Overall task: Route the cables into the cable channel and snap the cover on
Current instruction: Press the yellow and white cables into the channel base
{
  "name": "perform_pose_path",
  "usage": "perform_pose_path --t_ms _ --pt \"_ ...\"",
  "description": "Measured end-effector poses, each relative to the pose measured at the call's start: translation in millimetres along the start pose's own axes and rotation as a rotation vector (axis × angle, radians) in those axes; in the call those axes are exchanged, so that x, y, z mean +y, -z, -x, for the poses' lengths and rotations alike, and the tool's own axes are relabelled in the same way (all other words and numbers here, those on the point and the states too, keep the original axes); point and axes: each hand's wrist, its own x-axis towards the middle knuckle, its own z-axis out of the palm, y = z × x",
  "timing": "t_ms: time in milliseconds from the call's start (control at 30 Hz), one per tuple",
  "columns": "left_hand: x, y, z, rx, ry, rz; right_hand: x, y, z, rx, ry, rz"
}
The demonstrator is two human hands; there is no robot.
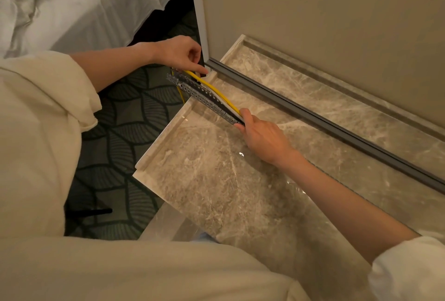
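Cream sleeve [43,132] nearest, lower left. Marble surface [216,180] carries the slotted channel [204,98] at centre frame, yellow cable [216,91] inside. Cover [325,127] waits against the wall. Right hand [262,137] fingers grip the channel end, steadying; left hand [178,54] fingers press the cable down.

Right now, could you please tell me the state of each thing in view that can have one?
Cable channel: uncovered, slotted, one end held up off the marble.
Yellow cable: partly laid in the channel, the rest hanging off its far end.
Cover: off, lying on the marble top beside the wall.
Left hand: fingertip pressing at the channel's far end.
Right hand: gripping the channel's near end.
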Motion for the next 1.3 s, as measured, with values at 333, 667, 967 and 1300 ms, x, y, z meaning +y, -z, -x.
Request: perform_pose_path --t_ms 333,667,967,1300 --pt "5.5 15.3 12.3 -0.12 0.054 0.089 7.1 -10.0 -4.0 -0.011 -0.013 -0.014" --pt "-0.2 25.0 21.0 -0.291 0.062 0.008 11.8 -11.5 -4.5 -0.009 -0.019 0.004" --pt "3.4 2.9 35.9 -0.106 -0.084 -0.194 10.1 -13.2 -0.1 0.046 -0.015 0.081" --pt "2.9 -3.4 41.9 0.022 -0.053 -0.077 -4.4 -7.0 -28.8 0.111 -0.012 0.01"
